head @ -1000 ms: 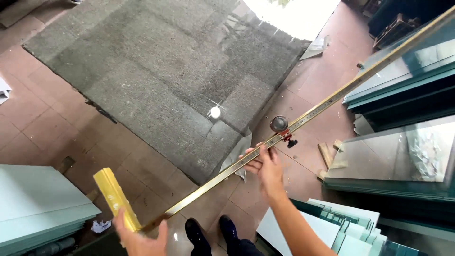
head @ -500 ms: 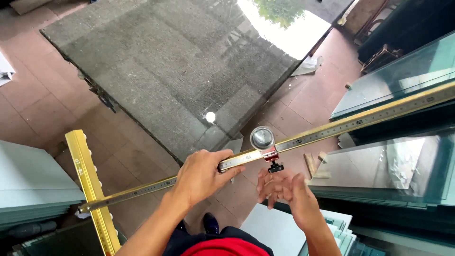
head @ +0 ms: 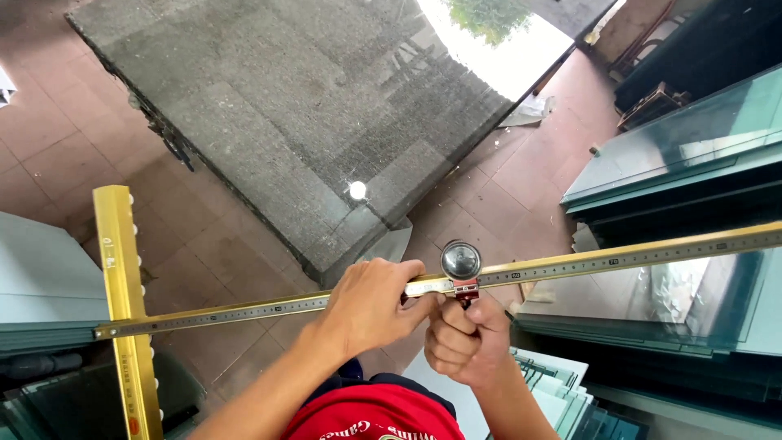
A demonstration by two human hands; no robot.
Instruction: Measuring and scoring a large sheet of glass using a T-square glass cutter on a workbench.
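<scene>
Setting cutter head on T-square rule.
I see left hand (head: 371,305) gripping the rule (head: 619,259); right hand (head: 464,342) fisted around the cutter head (head: 461,265) beside it.

We record a floor of reddish-brown square tiles (head: 65,138). On it stands a large grey table with a sheet of clear glass (head: 269,106). A pale scrap of paper (head: 528,110) lies on the tiles near its far corner.

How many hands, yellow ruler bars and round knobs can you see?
Hands: 2, the left hand and the right hand
Yellow ruler bars: 2, the long ruler bar and the cross bar
Round knobs: 1, the knob
Total: 5
</scene>
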